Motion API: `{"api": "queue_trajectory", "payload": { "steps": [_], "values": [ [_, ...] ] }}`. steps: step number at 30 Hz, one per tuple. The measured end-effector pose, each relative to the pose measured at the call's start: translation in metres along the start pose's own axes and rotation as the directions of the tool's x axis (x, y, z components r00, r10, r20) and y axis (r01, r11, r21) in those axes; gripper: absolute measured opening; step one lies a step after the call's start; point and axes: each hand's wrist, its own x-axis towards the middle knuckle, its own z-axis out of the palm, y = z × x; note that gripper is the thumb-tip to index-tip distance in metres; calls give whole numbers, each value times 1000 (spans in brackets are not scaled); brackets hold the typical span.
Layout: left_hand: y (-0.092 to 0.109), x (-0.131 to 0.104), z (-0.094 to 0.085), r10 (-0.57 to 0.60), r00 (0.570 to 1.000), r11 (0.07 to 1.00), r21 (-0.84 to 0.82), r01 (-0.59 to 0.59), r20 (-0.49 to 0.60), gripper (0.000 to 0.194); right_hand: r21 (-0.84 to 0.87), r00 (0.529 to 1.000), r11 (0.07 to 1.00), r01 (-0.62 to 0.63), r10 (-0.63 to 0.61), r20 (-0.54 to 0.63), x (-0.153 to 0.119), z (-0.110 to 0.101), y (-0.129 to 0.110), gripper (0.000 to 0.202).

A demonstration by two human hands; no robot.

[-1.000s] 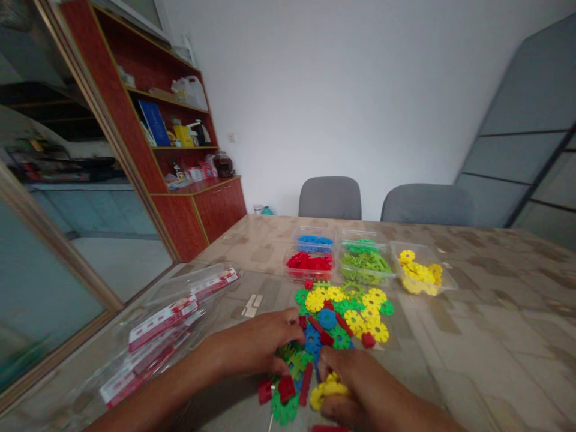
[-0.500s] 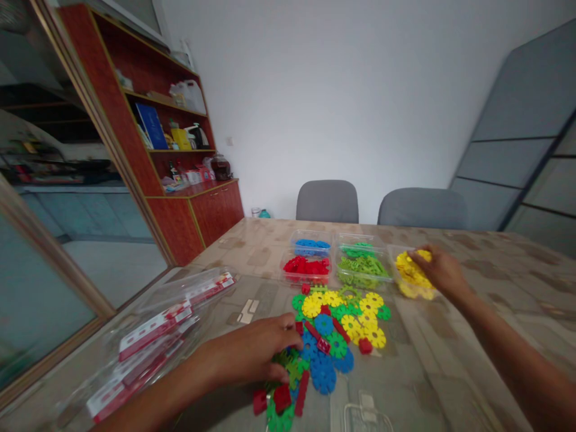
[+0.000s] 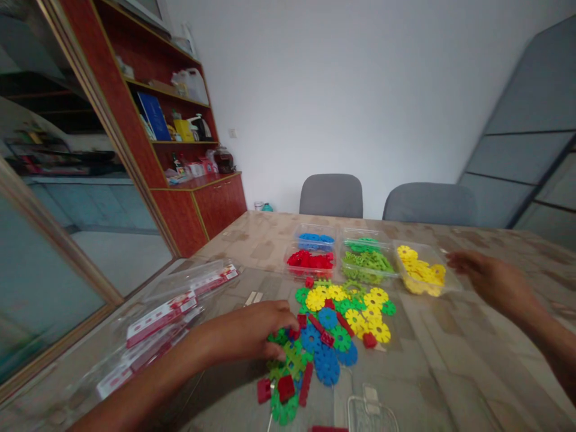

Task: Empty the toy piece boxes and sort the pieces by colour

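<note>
My left hand (image 3: 263, 327) hovers over the left side of a mixed pile, thumb and fingers apart, partly hiding green pieces and a red block beneath. Beside its fingers lie blue notched discs (image 3: 327, 365), a green disc (image 3: 342, 338) and a long red strip (image 3: 305, 384). Yellow discs (image 3: 379, 330) cluster at the pile's right and back. Just right of a clear box of yellow discs (image 3: 423, 273) is my right hand (image 3: 488, 276), away from the box with fingers stretched out and nothing visible in them.
Clear boxes hold red pieces (image 3: 310, 261), light green pieces (image 3: 368, 265), blue discs (image 3: 316, 241) and green discs (image 3: 362, 244). Plastic packets with red-and-white labels (image 3: 162, 317) lie at left. Two grey chairs (image 3: 331, 195) stand behind the table.
My right hand has come out of the yellow box and moved right. My left hand stays over the pile, slightly shifted. The view has turned a little.
</note>
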Motion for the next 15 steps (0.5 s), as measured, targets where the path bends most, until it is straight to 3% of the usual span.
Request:
{"api": "queue_trajectory", "payload": {
  "steps": [3, 6, 10, 15],
  "values": [
    [0, -1, 1, -8, 1000, 1000, 17, 8, 12, 39, 13, 1000, 1000, -23, 23, 16, -17, -11, 0, 37],
    [2, -1, 3, -3, 999, 1000, 29, 1, 52, 45, 126, 983, 992, 19, -42, 180, -30, -10, -6, 36],
    [6, -2, 8, -30, 994, 997, 73, 22, 105, 50, 264, 861, 959, 105, -220, 458, -51, -1, -31, 38],
    [12, -2, 13, -70, 988, 991, 123, 53, 139, 62, 260, 738, 951, 168, -296, 606, -109, 8, -51, 53]
  ]
}}
